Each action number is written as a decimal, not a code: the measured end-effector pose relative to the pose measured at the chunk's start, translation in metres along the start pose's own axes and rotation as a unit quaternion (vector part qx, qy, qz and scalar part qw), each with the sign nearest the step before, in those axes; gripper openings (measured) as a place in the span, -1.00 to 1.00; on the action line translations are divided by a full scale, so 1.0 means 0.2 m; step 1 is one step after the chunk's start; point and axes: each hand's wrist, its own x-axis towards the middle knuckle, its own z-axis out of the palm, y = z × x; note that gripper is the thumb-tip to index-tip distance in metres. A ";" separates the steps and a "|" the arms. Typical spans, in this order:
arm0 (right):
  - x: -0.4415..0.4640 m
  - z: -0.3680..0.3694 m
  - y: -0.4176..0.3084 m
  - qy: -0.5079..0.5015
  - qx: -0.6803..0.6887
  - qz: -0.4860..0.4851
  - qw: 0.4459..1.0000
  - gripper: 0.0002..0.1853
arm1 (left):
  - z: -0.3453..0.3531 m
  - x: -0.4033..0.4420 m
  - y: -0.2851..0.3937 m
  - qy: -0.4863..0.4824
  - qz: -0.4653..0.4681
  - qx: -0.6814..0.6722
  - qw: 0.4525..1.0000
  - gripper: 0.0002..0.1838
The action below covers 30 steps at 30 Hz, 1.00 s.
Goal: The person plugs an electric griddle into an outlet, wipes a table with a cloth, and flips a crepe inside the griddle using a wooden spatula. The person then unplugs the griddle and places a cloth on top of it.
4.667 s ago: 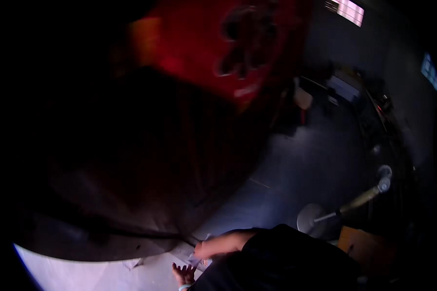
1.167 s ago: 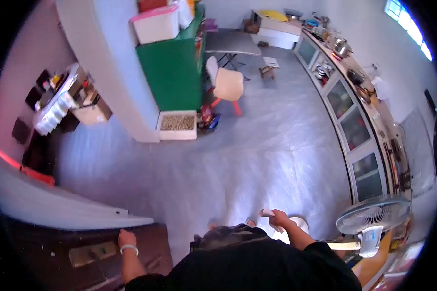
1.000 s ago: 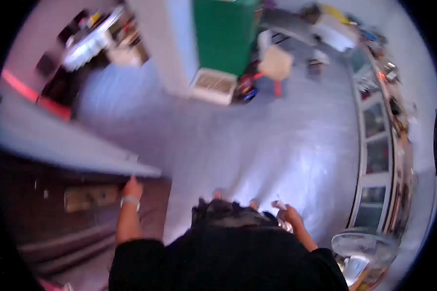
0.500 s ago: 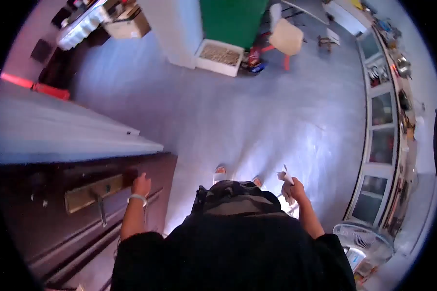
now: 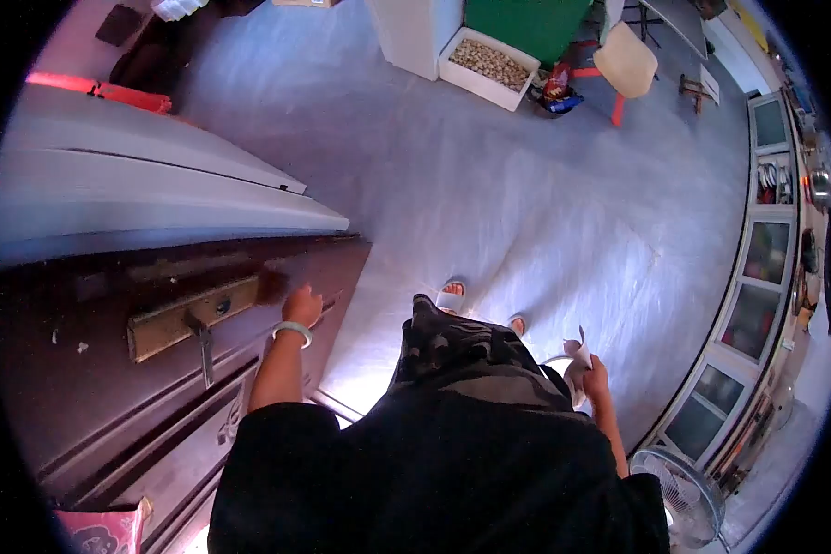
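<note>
My left hand [image 5: 303, 305], with a pale bangle [image 5: 294, 330] at the wrist, is beside the face of a dark brown door [image 5: 74, 369]. It is past the brass handle plate [image 5: 194, 317] and its lever [image 5: 203, 351], apart from both. Its fingers look loosely bent and slightly blurred, with nothing seen in them; I cannot tell whether they touch the door. My right hand [image 5: 597, 379], at my right hip, is closed around a crumpled whitish-pink sheet [image 5: 577, 355], paper or cloth, that curls up above the fingers.
White door frame [image 5: 157, 194] runs along the left. Ahead are a white box of pebble-like pieces [image 5: 489, 66], a green panel [image 5: 526, 32] and a cream chair [image 5: 626, 60]. Glass-fronted cabinets [image 5: 752, 286] line the right, with a fan [image 5: 683, 494] close by. A pink bag [image 5: 106, 528] is lower left.
The view has shifted, so the floor items sit higher and further right. My left hand has moved slightly away from the door handle. My right hand still holds the sheet.
</note>
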 end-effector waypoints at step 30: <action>0.15 -0.02 0.56 0.117 0.087 0.208 0.967 -0.71 | 0.37 0.81 1.88 -0.021 0.548 0.284 0.786 -0.79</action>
